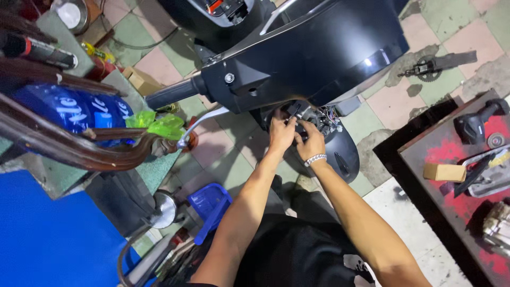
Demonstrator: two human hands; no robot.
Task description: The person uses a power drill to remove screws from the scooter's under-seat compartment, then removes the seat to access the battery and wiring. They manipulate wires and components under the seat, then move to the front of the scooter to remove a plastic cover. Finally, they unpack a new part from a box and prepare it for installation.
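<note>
A black scooter front panel [319, 53] fills the top middle of the head view. Under its lower edge sits a small black connector part [294, 110] with a bundle of coloured wires [328, 117] beside it. My left hand [280, 134] reaches up to that part, fingers pinched on it. My right hand [311, 142], with a silver bracelet at the wrist, is close beside it, fingers curled at the same spot among the wires. What exactly each finger grips is hidden by the hands. A black front mudguard [342, 154] lies just below.
A red-stained workbench [451, 154] at the right carries a black power tool [475, 122], a small cardboard box [444, 172] and metal parts. A blue plastic bin [210, 204], a chrome mirror [166, 210] and a handlebar with brake lever [196, 125] lie left. Tiled floor around.
</note>
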